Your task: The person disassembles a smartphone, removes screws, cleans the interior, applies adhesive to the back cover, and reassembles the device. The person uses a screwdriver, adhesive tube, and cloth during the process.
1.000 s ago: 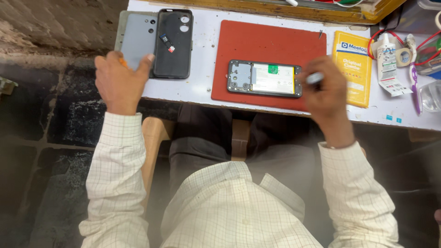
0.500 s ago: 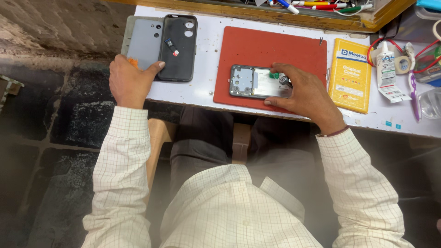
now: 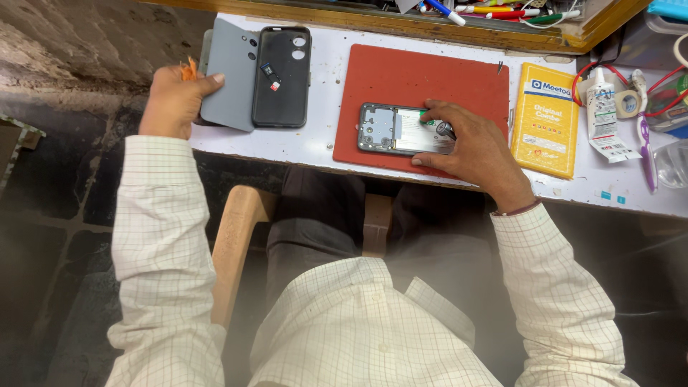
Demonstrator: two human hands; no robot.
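Opened phone (image 3: 394, 130), back off, flat on red mat (image 3: 430, 79) mid table (image 3: 322, 147). Right hand (image 3: 469, 147) draped over its right end, fingers pinning frame, thumb at near edge; small dark tool tucked in grip, can't tell what kind. Left hand (image 3: 172, 100) out at table's left edge, closed on small orange thing (image 3: 188, 69), thumb touching grey back cover (image 3: 229, 82) beside black case (image 3: 281, 75).

Risks, just guessing: bare board exposed, tool slip could scratch it; grey cover overhangs edge, nudge could drop it.
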